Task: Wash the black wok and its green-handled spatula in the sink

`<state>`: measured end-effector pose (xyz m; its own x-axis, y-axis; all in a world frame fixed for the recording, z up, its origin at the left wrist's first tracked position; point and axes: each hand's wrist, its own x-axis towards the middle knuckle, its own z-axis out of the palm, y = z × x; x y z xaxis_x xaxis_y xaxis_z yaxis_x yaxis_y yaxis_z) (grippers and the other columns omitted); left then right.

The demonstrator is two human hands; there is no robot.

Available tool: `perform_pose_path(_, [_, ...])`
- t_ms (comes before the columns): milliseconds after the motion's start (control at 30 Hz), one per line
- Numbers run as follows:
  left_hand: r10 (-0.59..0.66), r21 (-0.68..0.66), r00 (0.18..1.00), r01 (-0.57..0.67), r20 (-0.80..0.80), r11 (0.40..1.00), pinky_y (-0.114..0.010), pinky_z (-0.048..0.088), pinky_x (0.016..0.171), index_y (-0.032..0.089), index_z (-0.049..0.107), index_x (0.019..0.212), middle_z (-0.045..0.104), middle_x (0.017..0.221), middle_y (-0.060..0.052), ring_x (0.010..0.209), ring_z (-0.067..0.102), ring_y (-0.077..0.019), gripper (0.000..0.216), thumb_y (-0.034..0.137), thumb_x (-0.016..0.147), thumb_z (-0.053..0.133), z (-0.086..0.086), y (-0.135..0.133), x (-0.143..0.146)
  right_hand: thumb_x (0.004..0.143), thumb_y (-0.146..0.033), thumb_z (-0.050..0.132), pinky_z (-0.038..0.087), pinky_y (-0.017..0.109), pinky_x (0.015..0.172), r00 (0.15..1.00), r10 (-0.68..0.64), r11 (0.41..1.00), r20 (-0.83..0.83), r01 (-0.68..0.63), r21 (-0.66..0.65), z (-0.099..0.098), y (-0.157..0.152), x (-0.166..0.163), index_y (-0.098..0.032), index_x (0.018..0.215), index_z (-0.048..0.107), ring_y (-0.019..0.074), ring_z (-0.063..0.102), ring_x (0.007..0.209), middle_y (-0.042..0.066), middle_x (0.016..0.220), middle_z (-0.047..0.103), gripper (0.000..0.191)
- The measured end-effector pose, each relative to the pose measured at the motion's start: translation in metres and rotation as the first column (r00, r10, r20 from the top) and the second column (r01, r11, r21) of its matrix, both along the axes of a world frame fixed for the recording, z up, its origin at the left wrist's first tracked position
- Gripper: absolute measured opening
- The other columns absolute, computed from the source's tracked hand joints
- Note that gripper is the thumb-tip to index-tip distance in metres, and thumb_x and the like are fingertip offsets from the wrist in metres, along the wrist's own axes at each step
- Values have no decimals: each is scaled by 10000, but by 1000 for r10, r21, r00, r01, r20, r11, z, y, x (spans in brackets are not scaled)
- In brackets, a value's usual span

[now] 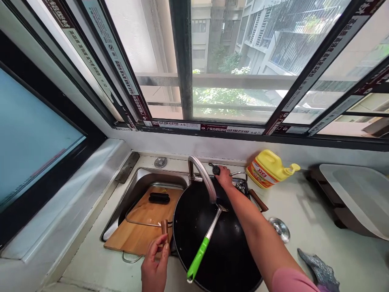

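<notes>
A large black wok sits beneath the curved tap, over the right part of the sink. My left hand is closed around the wok's wooden side handle. Beyond the wok's far rim, my right hand holds a dark, round, rough-looking scourer near the tap's base. Across the wok lies a green-handled metal utensil, its head under the spout. The wok's other wooden handle points right, below my right forearm.
A wooden cutting board rests tilted in the left sink basin, with a black object on it. To the right are a yellow detergent jug, a metal strainer, a grey cloth and a dish rack. Windows stand behind.
</notes>
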<state>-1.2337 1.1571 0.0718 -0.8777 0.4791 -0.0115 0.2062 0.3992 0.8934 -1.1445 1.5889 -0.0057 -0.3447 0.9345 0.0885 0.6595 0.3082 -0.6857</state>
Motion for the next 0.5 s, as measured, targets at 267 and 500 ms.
perform_pose_path(267, [-128,41,990,126,52,991,-396,617,903,201,770,1047,809,1053,-120,995,755,-274,420,545,826,675,27,48,-11,698,-302,731,563,357,736,707,-259,725,-659,-309,-616,-17,-52,53,-273,1171,676,235,718,829,24,951,766,477])
perform_pose_path(500, [-349,30,918,350,190,936,-363,604,842,162,808,1044,815,993,-119,919,753,-246,330,357,851,624,35,153,-39,821,-435,735,585,401,858,431,-535,310,-727,-700,-643,-9,-109,86,-245,1109,708,248,760,984,75,1104,801,347])
